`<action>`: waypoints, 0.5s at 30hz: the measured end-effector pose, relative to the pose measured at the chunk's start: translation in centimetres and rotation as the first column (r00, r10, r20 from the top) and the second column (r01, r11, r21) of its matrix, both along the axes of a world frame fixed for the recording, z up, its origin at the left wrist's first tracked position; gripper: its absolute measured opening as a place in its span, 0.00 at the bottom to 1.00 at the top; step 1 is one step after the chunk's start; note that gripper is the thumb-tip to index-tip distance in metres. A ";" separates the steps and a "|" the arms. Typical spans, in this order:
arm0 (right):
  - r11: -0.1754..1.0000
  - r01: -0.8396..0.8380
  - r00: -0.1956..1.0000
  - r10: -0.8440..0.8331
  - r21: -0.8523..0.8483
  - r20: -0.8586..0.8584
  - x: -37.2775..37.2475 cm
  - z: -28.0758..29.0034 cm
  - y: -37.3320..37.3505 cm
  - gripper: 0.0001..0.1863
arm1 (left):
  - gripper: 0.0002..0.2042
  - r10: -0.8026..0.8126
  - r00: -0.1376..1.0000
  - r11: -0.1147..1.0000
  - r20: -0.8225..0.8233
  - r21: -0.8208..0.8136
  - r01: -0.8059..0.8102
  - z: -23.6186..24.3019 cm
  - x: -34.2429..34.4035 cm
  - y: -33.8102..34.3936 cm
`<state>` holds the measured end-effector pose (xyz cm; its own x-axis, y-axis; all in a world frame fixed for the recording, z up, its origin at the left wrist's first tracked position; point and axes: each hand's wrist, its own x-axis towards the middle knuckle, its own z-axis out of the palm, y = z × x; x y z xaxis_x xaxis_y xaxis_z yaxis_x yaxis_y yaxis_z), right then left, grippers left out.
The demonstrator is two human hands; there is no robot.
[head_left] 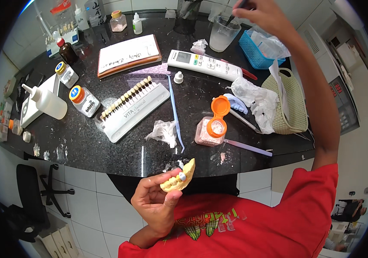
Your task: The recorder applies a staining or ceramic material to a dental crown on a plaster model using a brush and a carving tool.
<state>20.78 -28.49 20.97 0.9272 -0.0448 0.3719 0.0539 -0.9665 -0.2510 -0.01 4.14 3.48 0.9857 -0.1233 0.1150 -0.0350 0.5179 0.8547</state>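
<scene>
Close to my body, my left hand (154, 202) pinches a yellow dental cast (175, 185) between thumb and fingers. One tooth on the cast carries a pale grey-white crown (182, 176). My right hand (259, 17) is stretched to the far right and closed around a thin dark-handled tool (231, 18). The tool dips into a clear plastic cup (218, 39) of cloudy liquid, and its tip cannot be made out. A pink powder jar (210, 132) with its orange lid flipped up stands on the black counter (145, 150).
A tooth shade guide (136, 112) lies at centre-left beside a blue dental probe (174, 109) and crumpled tissue (163, 132). Behind are a white remote (205, 64) and a notepad (128, 53). On the right sit a blue basket (255, 51), a woven basket (293, 103) and a purple-handled tool (248, 147).
</scene>
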 end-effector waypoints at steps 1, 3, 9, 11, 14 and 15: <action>0.998 -0.032 0.998 0.035 0.061 -0.054 0.8 -1.2 -0.5 0.15 | 0.19 -0.004 1.000 1.000 -0.002 0.013 0.004 -0.2 -0.1 0.1; 0.934 -0.357 0.929 0.355 0.000 0.107 2.4 -3.9 -4.5 0.16 | 0.19 -0.025 1.000 0.999 -0.005 0.022 0.025 -0.2 0.1 0.1; 0.998 0.055 0.978 -0.050 -0.017 0.204 -3.8 1.5 -0.2 0.13 | 0.20 -0.021 0.999 0.999 -0.032 0.023 0.022 0.0 0.1 0.0; 1.000 -0.006 0.961 -0.003 0.030 0.276 -6.6 1.9 1.4 0.12 | 0.23 0.053 0.993 0.993 -0.104 0.106 -0.042 0.5 -0.2 0.1; 0.986 -0.025 0.944 -0.031 0.165 0.329 -13.9 1.2 4.2 0.09 | 0.29 0.146 0.980 0.970 -0.132 0.215 -0.115 0.4 -0.1 -0.1; 0.986 -0.060 0.942 0.005 0.153 0.336 -15.8 -0.1 5.0 0.09 | 0.29 0.165 0.979 0.968 -0.121 0.207 -0.138 0.1 -0.2 0.2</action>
